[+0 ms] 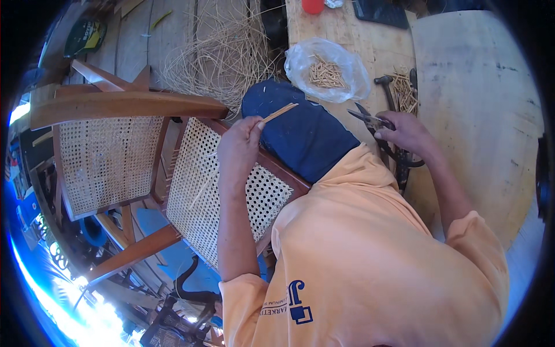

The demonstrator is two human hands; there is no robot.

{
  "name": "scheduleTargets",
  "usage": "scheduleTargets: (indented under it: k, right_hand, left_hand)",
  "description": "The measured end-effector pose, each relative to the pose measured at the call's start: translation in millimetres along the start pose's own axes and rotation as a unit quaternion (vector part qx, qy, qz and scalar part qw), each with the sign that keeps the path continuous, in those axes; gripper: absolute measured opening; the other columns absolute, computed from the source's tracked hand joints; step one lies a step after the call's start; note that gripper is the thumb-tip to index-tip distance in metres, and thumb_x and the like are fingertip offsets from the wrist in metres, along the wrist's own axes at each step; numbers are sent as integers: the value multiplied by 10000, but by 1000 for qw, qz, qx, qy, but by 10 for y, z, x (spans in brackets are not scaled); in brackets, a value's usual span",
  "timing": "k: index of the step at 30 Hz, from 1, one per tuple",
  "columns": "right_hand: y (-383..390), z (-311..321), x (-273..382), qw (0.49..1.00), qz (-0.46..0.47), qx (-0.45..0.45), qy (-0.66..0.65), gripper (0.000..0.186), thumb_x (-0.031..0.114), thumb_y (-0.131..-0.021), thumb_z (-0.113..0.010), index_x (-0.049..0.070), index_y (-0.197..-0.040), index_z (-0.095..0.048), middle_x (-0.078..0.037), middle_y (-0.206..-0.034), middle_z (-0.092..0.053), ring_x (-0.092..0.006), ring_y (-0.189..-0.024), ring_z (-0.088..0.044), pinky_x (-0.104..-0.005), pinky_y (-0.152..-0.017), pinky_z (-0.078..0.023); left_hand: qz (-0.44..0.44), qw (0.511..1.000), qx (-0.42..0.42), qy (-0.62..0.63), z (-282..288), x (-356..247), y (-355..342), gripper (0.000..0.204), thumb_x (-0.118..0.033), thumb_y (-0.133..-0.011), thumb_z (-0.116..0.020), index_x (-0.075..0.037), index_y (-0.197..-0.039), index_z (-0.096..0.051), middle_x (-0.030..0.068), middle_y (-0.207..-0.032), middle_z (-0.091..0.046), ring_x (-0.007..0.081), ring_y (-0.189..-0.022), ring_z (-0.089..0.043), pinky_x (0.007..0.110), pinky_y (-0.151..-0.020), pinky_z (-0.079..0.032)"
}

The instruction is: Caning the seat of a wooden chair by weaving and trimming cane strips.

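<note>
My left hand (240, 141) is closed around a small bunch of thin tan cane sticks (281, 111), whose ends point up and right above my dark blue trouser leg. Just below that hand lies the woven cane seat (254, 194) of a wooden chair (115, 108); a loose pale strip (203, 188) rests across the weave. On the right, my right hand (407, 136) grips a pair of dark shears (363, 114) with the blades spread apart. The blades are away from the sticks. My palm and fingers partly hide the shears' handles.
A clear plastic bag (358, 75) with short sticks (328, 75) lies on the board ahead. Beside it are a hammer (384, 82) and another stick pile (403, 92). Tangled cane strands (219, 58) cover planks at the far left. A curved wooden panel (480, 87) stands right.
</note>
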State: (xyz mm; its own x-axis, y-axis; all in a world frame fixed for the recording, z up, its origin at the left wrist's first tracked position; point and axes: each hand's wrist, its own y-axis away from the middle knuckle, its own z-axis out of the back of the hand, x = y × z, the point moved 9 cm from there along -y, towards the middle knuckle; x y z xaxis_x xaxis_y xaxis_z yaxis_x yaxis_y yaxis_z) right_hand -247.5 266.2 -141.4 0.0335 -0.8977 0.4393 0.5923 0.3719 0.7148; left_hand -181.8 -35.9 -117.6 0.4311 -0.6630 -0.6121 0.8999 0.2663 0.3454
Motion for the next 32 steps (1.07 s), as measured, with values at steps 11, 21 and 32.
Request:
scheduleTargets:
  k: [11, 21, 32]
  right_hand:
    - [-166, -374, 40, 899, 43, 122, -418, 437, 273, -765, -597, 2, -1097, -510, -41, -925, -576, -123, -859, -512, -272, -736, -414]
    - [-587, -142, 279, 996, 80, 32, 5, 531, 482, -808, -501, -35, -924, -528, -232, -836, -564, -382, -825, -545, -415, -739, -418]
    - [-638, -70, 487, 993, 115, 35, -4, 554, 501, -811, -491, -29, -967, -536, -238, -867, -567, -374, -853, -547, -427, -758, -415]
  left_hand:
    - [8, 978, 191, 82, -507, -326, -738, 237, -205, -787, -575, 2, -883, -638, 42, -651, -589, 109, -597, -531, 254, -577, -418]
    - [45, 967, 230, 94, -609, -432, -865, 246, -209, -757, -596, 10, -853, -654, 26, -655, -589, 91, -583, -512, 242, -553, -409]
    - [31, 966, 245, 73, -657, -521, -822, 246, -212, -757, -595, 4, -856, -660, 29, -641, -588, 96, -571, -511, 247, -549, -408]
